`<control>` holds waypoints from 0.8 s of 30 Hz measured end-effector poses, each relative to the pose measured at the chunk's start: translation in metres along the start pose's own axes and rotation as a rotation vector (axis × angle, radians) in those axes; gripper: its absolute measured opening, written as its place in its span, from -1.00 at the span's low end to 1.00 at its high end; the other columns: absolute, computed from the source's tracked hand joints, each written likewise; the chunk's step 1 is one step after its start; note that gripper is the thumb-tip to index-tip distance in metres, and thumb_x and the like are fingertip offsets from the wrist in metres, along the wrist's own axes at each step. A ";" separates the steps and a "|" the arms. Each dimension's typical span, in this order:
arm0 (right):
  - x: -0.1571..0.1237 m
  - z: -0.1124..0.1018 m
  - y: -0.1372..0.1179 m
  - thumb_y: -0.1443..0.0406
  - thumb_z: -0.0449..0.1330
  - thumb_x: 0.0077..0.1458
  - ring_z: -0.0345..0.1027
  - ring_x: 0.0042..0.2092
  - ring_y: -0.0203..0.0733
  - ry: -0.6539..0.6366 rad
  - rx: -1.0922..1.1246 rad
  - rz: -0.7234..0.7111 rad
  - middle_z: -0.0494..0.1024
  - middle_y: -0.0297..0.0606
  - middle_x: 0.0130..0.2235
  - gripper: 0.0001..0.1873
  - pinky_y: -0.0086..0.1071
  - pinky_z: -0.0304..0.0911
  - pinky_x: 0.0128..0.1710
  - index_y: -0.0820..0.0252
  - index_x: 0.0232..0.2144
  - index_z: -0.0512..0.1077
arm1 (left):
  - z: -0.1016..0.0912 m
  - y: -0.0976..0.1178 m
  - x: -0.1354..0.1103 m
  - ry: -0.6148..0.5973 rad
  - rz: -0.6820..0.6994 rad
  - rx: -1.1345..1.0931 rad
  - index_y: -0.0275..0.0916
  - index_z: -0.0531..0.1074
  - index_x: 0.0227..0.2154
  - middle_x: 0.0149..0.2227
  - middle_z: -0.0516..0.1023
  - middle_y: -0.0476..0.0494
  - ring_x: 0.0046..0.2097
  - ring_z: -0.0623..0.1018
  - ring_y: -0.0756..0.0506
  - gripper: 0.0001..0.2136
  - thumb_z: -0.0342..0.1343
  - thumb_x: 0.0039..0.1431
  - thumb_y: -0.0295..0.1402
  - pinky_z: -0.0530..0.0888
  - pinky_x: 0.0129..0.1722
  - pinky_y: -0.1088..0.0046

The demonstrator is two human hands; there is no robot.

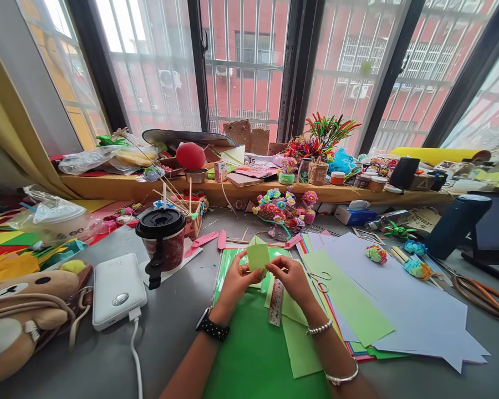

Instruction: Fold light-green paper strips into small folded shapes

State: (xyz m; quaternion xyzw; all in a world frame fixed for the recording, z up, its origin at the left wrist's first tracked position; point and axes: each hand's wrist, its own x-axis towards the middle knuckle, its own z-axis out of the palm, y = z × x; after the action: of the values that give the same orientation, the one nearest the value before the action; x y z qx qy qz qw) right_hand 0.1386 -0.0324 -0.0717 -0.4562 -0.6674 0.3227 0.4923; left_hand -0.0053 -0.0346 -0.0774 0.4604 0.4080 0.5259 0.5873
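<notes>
A small folded piece of light green paper (258, 256) is held up over the green mat (241, 343). My left hand (235, 278) grips its left and lower edge, thumb in front. At its lower right corner, my right hand (290, 275) pinches with thumb and fingertips. Beneath my right hand a patterned ruler (276, 303) lies on the mat. More light green paper (301, 349) sits under my right forearm. Scissors (322, 281) rest on the papers to the right, their blades mostly hidden.
A lidded cup (161, 235) and white power bank (118, 289) stand left, with a plush bear (20, 310). White sheets (416, 310) spread to the right, beside pliers-like orange handles (482, 293). Pipe-cleaner flowers (279, 208) stand behind, below the cluttered windowsill (149, 189).
</notes>
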 end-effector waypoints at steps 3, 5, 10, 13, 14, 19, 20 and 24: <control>0.000 0.000 0.000 0.18 0.12 -0.11 0.23 -0.53 -0.32 0.002 0.009 -0.003 0.39 -0.30 -0.57 -0.78 -0.46 0.17 -0.53 0.24 -0.58 0.35 | 0.000 0.003 -0.001 0.011 0.009 0.018 -0.29 0.08 -0.09 -0.47 0.50 -0.10 -0.43 0.49 -0.06 -0.33 0.25 -0.33 -0.31 0.39 -0.42 0.44; 0.000 0.001 0.000 0.17 0.11 -0.11 0.23 -0.53 -0.31 0.002 0.022 -0.002 0.40 -0.30 -0.57 -0.77 -0.46 0.18 -0.53 0.24 -0.57 0.36 | 0.000 0.005 -0.002 0.037 0.033 0.032 -0.30 0.09 -0.08 -0.47 0.50 -0.09 -0.42 0.48 -0.06 -0.33 0.24 -0.32 -0.31 0.37 -0.42 0.46; -0.001 0.004 0.000 0.17 0.12 -0.12 0.23 -0.53 -0.32 -0.104 0.033 0.030 0.43 -0.30 -0.56 -0.76 -0.47 0.19 -0.54 0.25 -0.58 0.39 | 0.001 0.010 -0.004 0.100 0.048 0.028 -0.29 0.11 -0.08 -0.49 0.50 -0.06 -0.42 0.47 -0.05 -0.34 0.23 -0.32 -0.32 0.34 -0.42 0.48; -0.002 0.006 -0.002 0.18 0.12 -0.12 0.24 -0.54 -0.33 -0.174 0.054 0.034 0.44 -0.31 -0.57 -0.77 -0.47 0.19 -0.52 0.25 -0.57 0.41 | 0.001 0.010 -0.004 0.082 0.053 0.011 -0.30 0.15 -0.11 -0.51 0.49 -0.05 -0.45 0.46 -0.03 -0.38 0.23 -0.32 -0.31 0.33 -0.43 0.49; -0.002 0.007 -0.002 0.18 0.12 -0.12 0.24 -0.54 -0.33 -0.179 0.058 0.033 0.44 -0.31 -0.57 -0.77 -0.48 0.19 -0.52 0.25 -0.57 0.41 | 0.002 0.010 -0.004 0.078 0.053 0.007 -0.30 0.16 -0.11 -0.51 0.49 -0.04 -0.46 0.46 -0.03 -0.38 0.23 -0.32 -0.31 0.32 -0.43 0.49; -0.003 0.007 -0.001 0.19 0.12 -0.11 0.24 -0.54 -0.33 -0.195 0.072 0.032 0.44 -0.30 -0.57 -0.77 -0.48 0.18 -0.52 0.26 -0.57 0.41 | 0.002 0.010 -0.004 0.061 0.035 -0.001 -0.28 0.11 -0.07 -0.52 0.49 -0.02 -0.47 0.45 -0.02 -0.33 0.23 -0.33 -0.31 0.32 -0.44 0.50; -0.003 0.007 0.000 0.19 0.12 -0.11 0.24 -0.54 -0.33 -0.201 0.077 0.032 0.44 -0.30 -0.57 -0.77 -0.48 0.17 -0.52 0.26 -0.57 0.40 | 0.002 0.010 -0.004 0.057 0.033 -0.003 -0.28 0.10 -0.06 -0.51 0.49 -0.03 -0.47 0.45 -0.02 -0.32 0.23 -0.32 -0.31 0.32 -0.44 0.49; -0.003 0.007 0.002 0.21 0.11 -0.10 0.22 -0.54 -0.34 -0.213 0.095 0.038 0.42 -0.31 -0.57 -0.79 -0.48 0.16 -0.52 0.26 -0.58 0.39 | 0.002 0.009 -0.005 0.047 0.034 -0.007 -0.29 0.12 -0.08 -0.49 0.50 -0.07 -0.47 0.46 -0.03 -0.34 0.23 -0.31 -0.28 0.33 -0.44 0.48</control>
State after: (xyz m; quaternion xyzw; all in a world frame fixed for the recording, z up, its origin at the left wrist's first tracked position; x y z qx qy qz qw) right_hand 0.1332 -0.0345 -0.0762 -0.4079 -0.6910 0.4100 0.4336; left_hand -0.0063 -0.0391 -0.0683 0.4527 0.4122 0.5478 0.5701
